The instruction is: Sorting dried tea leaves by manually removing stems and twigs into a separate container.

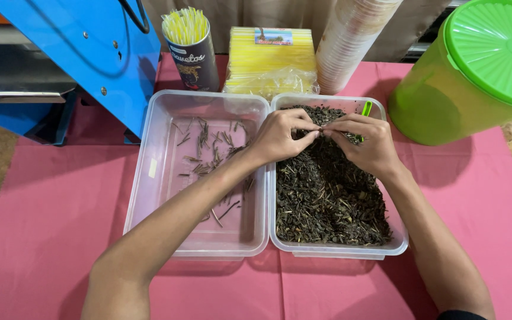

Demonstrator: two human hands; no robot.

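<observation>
While both forearms are reaching in from the near edge, the left hand (280, 136) and the right hand (365, 142) are meeting over the far end of the tub of dried leaves (327, 189), a clear plastic tub that is sitting on the pink counter (48, 207). The left hand is curling its fingers with thumb and forefinger pressed together, and the right hand is doing the same, so that the fingertips of the two are touching each other just above the dark leaf pile; whether they are pinching a stem between them I cannot tell, as whatever is there is too small to see. The heel of the left hand is lying across the rim that the tub of dried leaves shares with its neighbour. Touching that tub on its left side, the tub of stems (200, 172) is holding only a thin scatter of brown twigs over its clear floor. A green scoop handle (366, 109) is sticking up at the far right corner of the tub of dried leaves. Beyond the tub, a cup of yellow straws (189, 47), a yellow packet (272, 59) and a stack of cups (351, 41) are standing in a row. To its right, a green lidded bucket (475, 71) is standing near.
</observation>
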